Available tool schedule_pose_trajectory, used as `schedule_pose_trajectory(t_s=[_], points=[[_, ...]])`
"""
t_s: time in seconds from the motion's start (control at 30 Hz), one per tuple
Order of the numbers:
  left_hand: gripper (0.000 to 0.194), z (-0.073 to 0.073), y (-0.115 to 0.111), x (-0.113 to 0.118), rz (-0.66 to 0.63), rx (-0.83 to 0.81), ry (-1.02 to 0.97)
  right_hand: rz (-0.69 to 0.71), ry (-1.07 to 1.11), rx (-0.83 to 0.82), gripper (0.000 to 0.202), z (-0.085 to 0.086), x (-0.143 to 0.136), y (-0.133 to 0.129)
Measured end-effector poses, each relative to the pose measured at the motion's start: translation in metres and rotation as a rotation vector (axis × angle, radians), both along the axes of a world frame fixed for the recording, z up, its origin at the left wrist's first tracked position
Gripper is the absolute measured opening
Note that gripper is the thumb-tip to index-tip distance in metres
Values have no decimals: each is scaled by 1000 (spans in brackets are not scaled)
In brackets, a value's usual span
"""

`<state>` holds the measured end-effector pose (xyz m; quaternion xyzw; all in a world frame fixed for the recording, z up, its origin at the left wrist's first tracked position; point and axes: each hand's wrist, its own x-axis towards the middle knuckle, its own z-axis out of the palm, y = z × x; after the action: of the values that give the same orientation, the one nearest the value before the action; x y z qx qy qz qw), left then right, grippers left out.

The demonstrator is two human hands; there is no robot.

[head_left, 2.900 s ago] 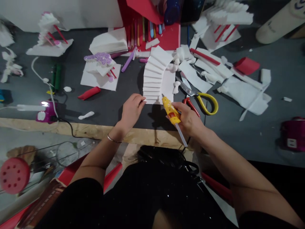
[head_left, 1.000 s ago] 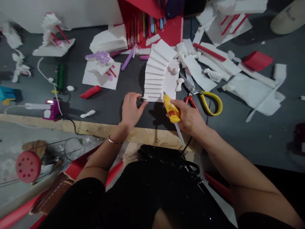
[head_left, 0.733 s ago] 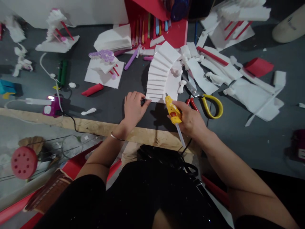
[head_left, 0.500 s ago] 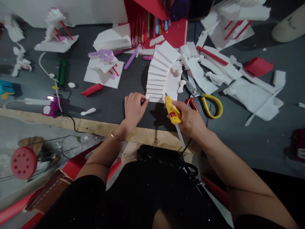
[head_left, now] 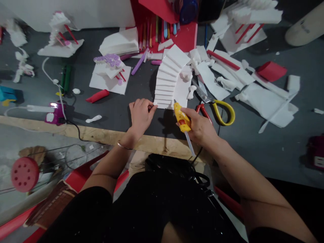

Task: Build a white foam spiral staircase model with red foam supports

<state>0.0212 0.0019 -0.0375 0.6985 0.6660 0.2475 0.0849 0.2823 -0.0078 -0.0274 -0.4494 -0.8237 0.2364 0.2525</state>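
A curved white stair model (head_left: 165, 82) made of several thin steps lies on the dark table in front of me. At its lower left corner is my left hand (head_left: 141, 114), thumb and fingertips pinched together; whatever they hold there is too small to make out. My right hand (head_left: 199, 126) is wrapped round a yellow glue gun (head_left: 181, 118), whose nozzle points at the model's lower right part. A clear glue stick (head_left: 189, 143) sticks out of the gun's back end. Small white lumps (head_left: 191, 91) sit beside the steps.
Yellow-handled scissors (head_left: 224, 113) and a red-handled tool (head_left: 204, 112) lie right of the model. White scraps (head_left: 268, 101) spread further right. Small models with red posts (head_left: 110, 72) stand left and at the back right. A purple socket block (head_left: 56, 114) with cables sits at the left edge.
The view has shifted slightly. My left hand has moved a little to the left, its fingertips still at the model's corner. The glue gun stays near the lower right part of the model.
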Motion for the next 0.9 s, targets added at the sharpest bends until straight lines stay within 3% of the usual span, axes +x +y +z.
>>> schedule_pose_trajectory(t_s=[0.23,0.43,0.9], points=[[44,2,-11,-3,77,36,19,38,2,81,47,-1,1,1],[44,1,1,0,35,105,22,35,-8,69,51,-1,1,1],[11,22,-1,10,10,-149,98,89,-10,201,58,-7,1,3]])
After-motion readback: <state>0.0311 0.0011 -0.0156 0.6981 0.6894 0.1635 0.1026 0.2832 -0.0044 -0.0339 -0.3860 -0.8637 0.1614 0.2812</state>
